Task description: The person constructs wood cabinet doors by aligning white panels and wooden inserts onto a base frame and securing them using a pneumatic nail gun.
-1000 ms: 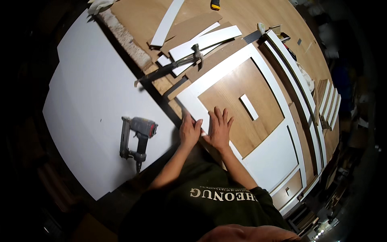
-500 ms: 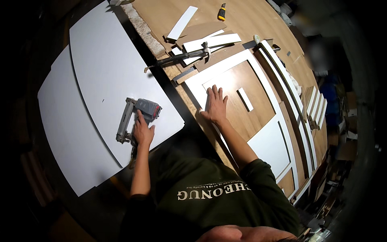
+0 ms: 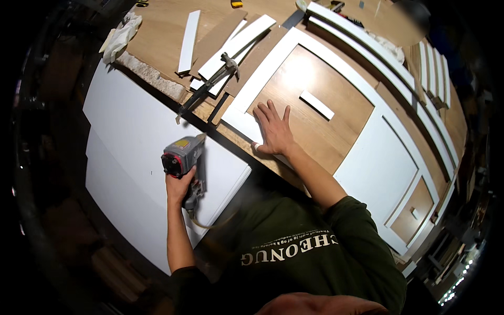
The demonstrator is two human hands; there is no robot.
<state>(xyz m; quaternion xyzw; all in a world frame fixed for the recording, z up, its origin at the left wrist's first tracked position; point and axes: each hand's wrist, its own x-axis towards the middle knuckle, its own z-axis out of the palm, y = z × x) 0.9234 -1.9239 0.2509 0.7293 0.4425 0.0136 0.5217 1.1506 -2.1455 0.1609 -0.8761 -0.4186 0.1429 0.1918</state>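
Note:
My left hand is wrapped round the grip of a grey and red nail gun, held over stacked white sheets on the left. A hose trails from the bottom of its handle. Flat and with fingers spread, my right hand presses on the near left corner of a white-framed panel, its fingertips on the wood-coloured inset. Beyond those fingers a short white strip lies on the inset. The nail gun and the panel are apart.
A claw hammer rests across loose white strips, its handle end over the bench edge. Long white strips lie along the panel's far side. A crumpled cloth sits at the far left. A dark gap separates sheets and bench.
My left hand has taken hold of the nail gun, lifted it from the white sheets and turned it toward the bench. My right hand stays on the panel's corner. The view has shifted.

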